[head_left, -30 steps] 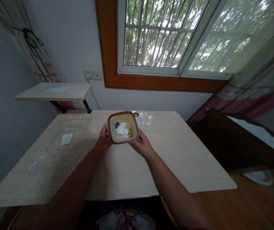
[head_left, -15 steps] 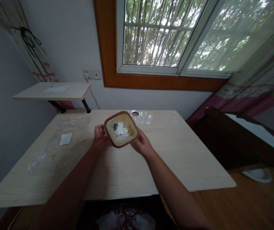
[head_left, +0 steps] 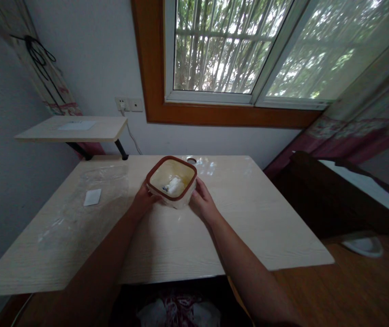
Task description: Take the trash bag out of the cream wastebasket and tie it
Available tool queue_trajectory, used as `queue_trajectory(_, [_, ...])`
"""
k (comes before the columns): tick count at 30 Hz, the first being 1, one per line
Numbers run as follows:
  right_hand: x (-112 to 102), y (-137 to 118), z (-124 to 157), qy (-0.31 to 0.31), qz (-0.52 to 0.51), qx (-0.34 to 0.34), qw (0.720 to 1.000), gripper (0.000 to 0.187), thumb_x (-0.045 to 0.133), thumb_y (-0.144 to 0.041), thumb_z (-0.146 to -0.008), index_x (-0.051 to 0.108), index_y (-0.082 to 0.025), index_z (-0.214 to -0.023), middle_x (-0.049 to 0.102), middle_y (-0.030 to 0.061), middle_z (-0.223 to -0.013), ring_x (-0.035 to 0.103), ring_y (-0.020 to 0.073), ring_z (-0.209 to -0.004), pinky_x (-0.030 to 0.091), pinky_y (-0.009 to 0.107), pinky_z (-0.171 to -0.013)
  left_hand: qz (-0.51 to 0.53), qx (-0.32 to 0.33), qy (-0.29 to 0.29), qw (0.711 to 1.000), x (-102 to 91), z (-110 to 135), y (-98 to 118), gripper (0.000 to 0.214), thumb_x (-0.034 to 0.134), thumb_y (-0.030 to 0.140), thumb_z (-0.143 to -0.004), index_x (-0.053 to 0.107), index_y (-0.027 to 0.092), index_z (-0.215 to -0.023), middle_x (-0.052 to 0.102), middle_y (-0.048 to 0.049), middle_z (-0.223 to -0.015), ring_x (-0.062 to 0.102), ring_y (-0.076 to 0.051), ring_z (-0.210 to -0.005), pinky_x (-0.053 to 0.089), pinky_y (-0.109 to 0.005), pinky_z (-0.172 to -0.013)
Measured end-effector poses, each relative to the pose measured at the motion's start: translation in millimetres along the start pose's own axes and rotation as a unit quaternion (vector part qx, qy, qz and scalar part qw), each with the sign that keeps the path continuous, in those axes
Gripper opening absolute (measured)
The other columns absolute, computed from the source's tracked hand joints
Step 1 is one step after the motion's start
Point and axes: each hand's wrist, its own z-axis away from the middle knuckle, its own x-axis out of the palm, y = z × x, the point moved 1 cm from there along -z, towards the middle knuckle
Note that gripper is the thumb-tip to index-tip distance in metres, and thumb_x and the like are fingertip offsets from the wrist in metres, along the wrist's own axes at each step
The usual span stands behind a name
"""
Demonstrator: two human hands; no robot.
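In both hands I hold a square translucent plastic food box (head_left: 171,181) with a reddish-brown rim and yellow-stained inner walls. Crumpled white tissue (head_left: 174,185) lies at the bottom, with a small dark blue scrap (head_left: 164,188) at its left. My left hand (head_left: 142,202) grips the box's left side, and my right hand (head_left: 204,200) grips its right side. The box sits just over the pale wood-grain table (head_left: 235,227), though I cannot tell whether it touches.
A clear plastic sheet (head_left: 88,204) and a white card (head_left: 92,197) lie on the table's left. The table has a round cable hole (head_left: 191,160) at the back. A small wall shelf (head_left: 71,128) stands behind left, and dark wooden furniture (head_left: 330,195) stands on the right.
The box has tilted from showing its inside toward me to sitting nearly level, so its near wall now shows. My hands have rotated with it, and the view has shifted slightly.
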Motion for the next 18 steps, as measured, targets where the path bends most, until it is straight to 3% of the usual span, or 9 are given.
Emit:
queue_trajectory(6, [0.1,2.7,-2.5,0.062,0.022,0.02,0.998,0.055,0.059,-0.054,-0.094,0.043,-0.033,-0.142,0.052,0.0105,-0.145,0.052,0.0277,-0.132,0.047,0.052,-0.107,0.042,-0.011,-0.02,0.999,6.3,-0.1,7.1,0.094,0.092,0.031,-0.058,0.05,0.018,-0.141,0.059,-0.0173,-0.141,0.058,-0.036,-0.128,0.05,-0.053,-0.106])
queue_trajectory(11, [-7.8,4.1,-5.9,0.135,0.116,0.001,0.984,0.03,0.064,-0.047,-0.09,0.062,-0.028,-0.113,0.058,0.0073,-0.12,0.058,0.0227,-0.107,0.052,0.044,-0.098,0.044,-0.006,-0.024,0.999,8.1,-3.7,0.1,0.095,0.093,0.029,-0.055,0.049,0.019,-0.139,0.061,-0.0154,-0.137,0.06,-0.034,-0.125,0.054,-0.05,-0.101])
queue_trajectory(15, [-9.2,2.3,-8.0,0.135,0.105,0.035,0.985,0.03,0.064,-0.045,-0.089,0.065,-0.027,-0.113,0.062,0.0063,-0.108,0.06,0.0212,-0.091,0.055,0.039,-0.083,0.024,-0.02,-0.004,1.0,8.3,-2.5,0.8,0.081,0.09,0.029,-0.059,0.054,0.019,-0.131,0.062,-0.0131,-0.133,0.061,-0.031,-0.121,0.057,-0.044,-0.096])
queue_trajectory(18, [-6.2,-0.4,-7.6,0.113,0.081,0.04,0.989,0.032,0.057,-0.048,-0.094,0.066,-0.027,-0.117,0.063,0.0077,-0.119,0.061,0.0233,-0.102,0.056,0.039,-0.086,-0.003,-0.011,0.0,1.0,8.2,-1.1,2.9,0.07,0.085,0.032,-0.067,0.055,0.021,-0.13,0.062,-0.0113,-0.132,0.061,-0.029,-0.12,0.058,-0.041,-0.095])
